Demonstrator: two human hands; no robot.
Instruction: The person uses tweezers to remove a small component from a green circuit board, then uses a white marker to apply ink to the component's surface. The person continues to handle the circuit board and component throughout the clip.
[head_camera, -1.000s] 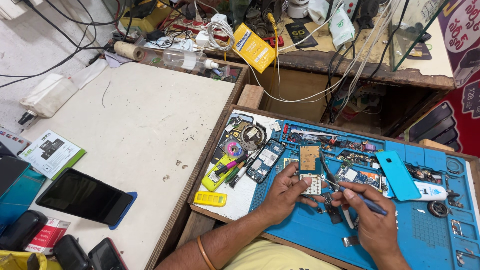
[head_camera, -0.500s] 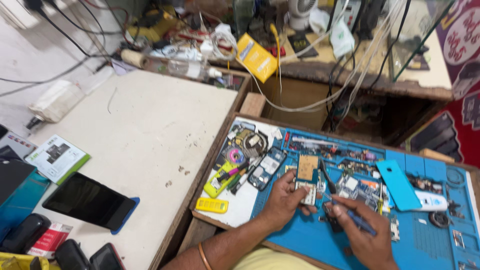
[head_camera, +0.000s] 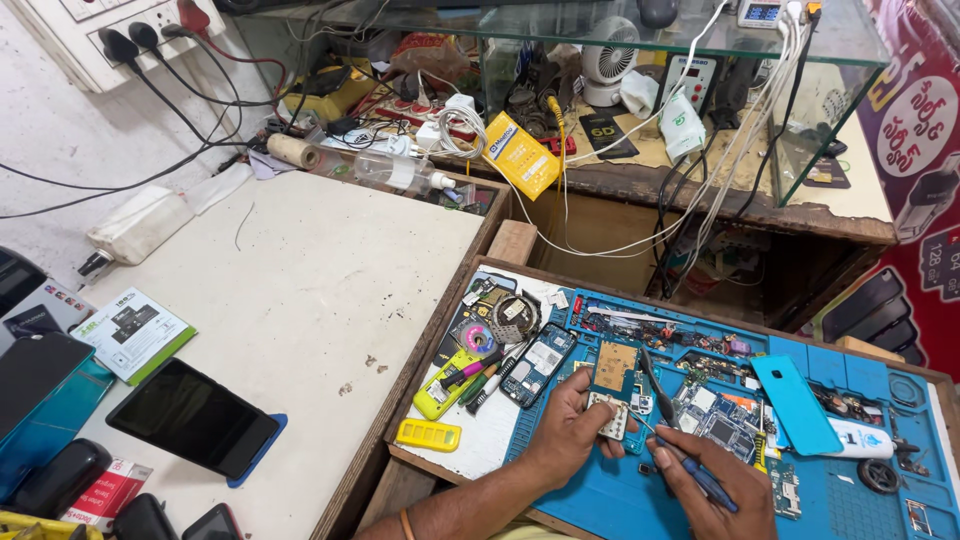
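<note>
Two bare hands work low in the head view over a blue silicone repair mat (head_camera: 600, 500) set in a shallow wooden tray (head_camera: 440, 330). Left hand (head_camera: 568, 435) has its grip closed in a pinch on a small pale rectangular circuit board (head_camera: 610, 418), thumb and fingers at its edges, board held just above the mat. Right hand (head_camera: 715, 480) has its grip wrapped shut around a dark thin-tipped hand tool with a blue handle (head_camera: 668, 430); the tip slants up and left, right by the board's right edge, contact too small to tell. Just above the board lies a tan square board piece (head_camera: 615, 365). Left of the hands: a phone board with silver shields (head_camera: 538, 365), a cluster of coloured pens and tweezers (head_camera: 478, 375), a yellow plastic ribbed part (head_camera: 428, 435) on the white sheet at the tray's left end. Right of the hands: a light blue phone back cover (head_camera: 795, 405), a white tube (head_camera: 860, 440), loose phone boards and parts between. Beyond the tray to the left, a white tabletop (head_camera: 300, 280) carries a black phone lying face up (head_camera: 192, 418) and a green-and-white leaflet (head_camera: 132, 333). Behind, a glass shelf (head_camera: 830, 40) with white cables hanging, a yellow flat packet (head_camera: 520, 155), a small white fan (head_camera: 608, 60).
</note>
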